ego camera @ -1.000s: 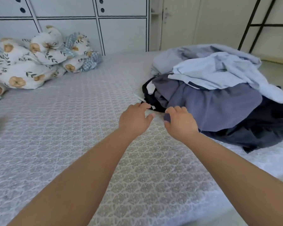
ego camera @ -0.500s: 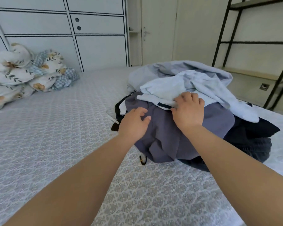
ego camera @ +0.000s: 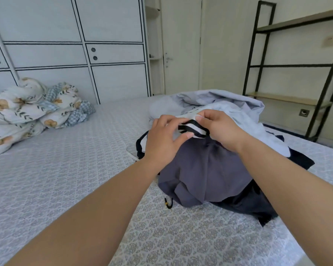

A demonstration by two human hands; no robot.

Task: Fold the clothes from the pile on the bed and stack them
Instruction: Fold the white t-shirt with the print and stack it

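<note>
Taking the first garment off the pile, by its striped edge.

My right hand (ego camera: 217, 129) has its grip pinched on the black-and-white striped hem (ego camera: 192, 127) of a pale blue top (ego camera: 229, 112), and my left hand (ego camera: 161, 139) lies against the same band with thumb and fingers around it, though how firmly I cannot tell. The top sits on the clothes pile (ego camera: 210, 169) at the right of the bed (ego camera: 65, 179), over a soft slate-grey garment (ego camera: 204, 169) and darker navy cloth (ego camera: 258, 202) beneath. Nothing looks folded or stacked yet, so I judge this the very start. Next I would need to lift the top free without dragging its limp, creased neighbours, then spread it flat on the patterned sheet to my left. A floral quilt (ego camera: 27, 112) is bunched at the far left.
</note>
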